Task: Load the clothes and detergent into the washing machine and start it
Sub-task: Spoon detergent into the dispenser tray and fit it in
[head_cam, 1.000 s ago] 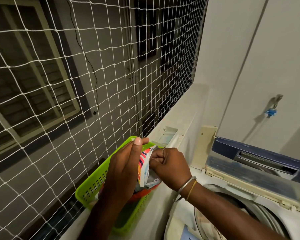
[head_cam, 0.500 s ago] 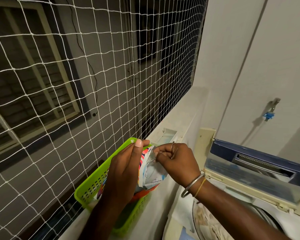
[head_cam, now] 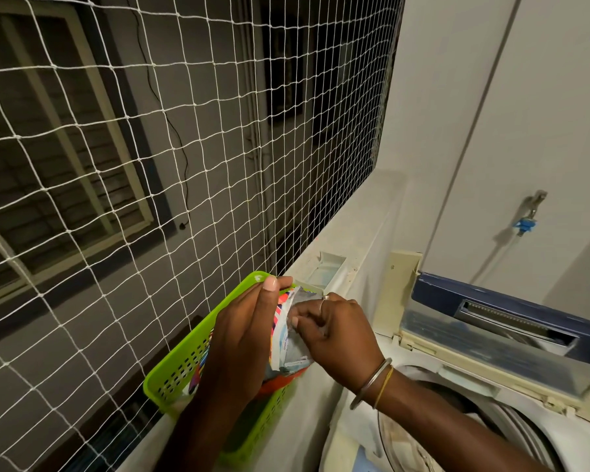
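Fingers of the left hand (head_cam: pixel 242 338) and right hand (head_cam: pixel 334 330) clamp the detergent packet (head_cam: pixel 288 345) over the green basket (head_cam: pixel 184 359), tight between net (head_cam: pixel 191 185) and washing machine (head_cam: pixel 491 396).

We see a basket (head_cam: pixel 181 366) on the ledge (head_cam: pixel 341 253) by the net (head_cam: pixel 184 165), with a detergent packet (head_cam: pixel 286 338) in it. The washing machine (head_cam: pixel 491 420) stands right of the ledge, its lid (head_cam: pixel 511 318) raised behind the opening.
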A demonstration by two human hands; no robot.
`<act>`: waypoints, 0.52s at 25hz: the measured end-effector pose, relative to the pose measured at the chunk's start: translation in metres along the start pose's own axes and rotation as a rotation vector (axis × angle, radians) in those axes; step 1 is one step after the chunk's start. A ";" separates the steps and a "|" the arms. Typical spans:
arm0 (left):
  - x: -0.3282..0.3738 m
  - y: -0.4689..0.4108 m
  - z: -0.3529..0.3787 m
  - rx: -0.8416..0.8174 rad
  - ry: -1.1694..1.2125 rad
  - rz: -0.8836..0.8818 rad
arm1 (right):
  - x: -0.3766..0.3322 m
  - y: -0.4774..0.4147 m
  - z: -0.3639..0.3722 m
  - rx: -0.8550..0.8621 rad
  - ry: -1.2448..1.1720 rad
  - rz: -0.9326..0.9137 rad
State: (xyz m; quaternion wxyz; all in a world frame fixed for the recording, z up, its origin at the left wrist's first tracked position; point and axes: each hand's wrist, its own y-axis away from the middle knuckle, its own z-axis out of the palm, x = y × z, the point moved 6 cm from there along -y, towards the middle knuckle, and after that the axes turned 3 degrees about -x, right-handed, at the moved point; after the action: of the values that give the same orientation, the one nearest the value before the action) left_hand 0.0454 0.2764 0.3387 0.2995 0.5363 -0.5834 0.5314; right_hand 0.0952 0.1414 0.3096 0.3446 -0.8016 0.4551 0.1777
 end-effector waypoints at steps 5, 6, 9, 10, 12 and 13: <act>-0.002 -0.001 -0.001 0.006 -0.023 0.001 | -0.003 -0.008 -0.001 0.035 0.194 -0.046; -0.002 -0.001 -0.002 0.018 -0.032 0.008 | -0.003 -0.007 0.004 0.010 0.229 -0.050; 0.001 0.001 -0.001 0.023 -0.051 0.017 | -0.003 -0.006 0.012 -0.055 0.183 -0.022; 0.002 0.000 0.000 0.019 -0.059 0.020 | -0.003 -0.007 0.012 -0.060 0.130 -0.008; 0.001 -0.002 0.000 0.011 -0.058 0.013 | 0.002 -0.008 0.009 -0.068 -0.004 0.044; 0.001 -0.003 0.001 0.004 -0.054 0.004 | 0.004 -0.008 0.008 -0.080 -0.053 0.071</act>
State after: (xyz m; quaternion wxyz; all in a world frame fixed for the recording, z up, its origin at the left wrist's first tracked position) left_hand 0.0477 0.2755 0.3404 0.2813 0.5499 -0.5912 0.5187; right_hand 0.1048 0.1471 0.3049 0.3179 -0.7929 0.4666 0.2292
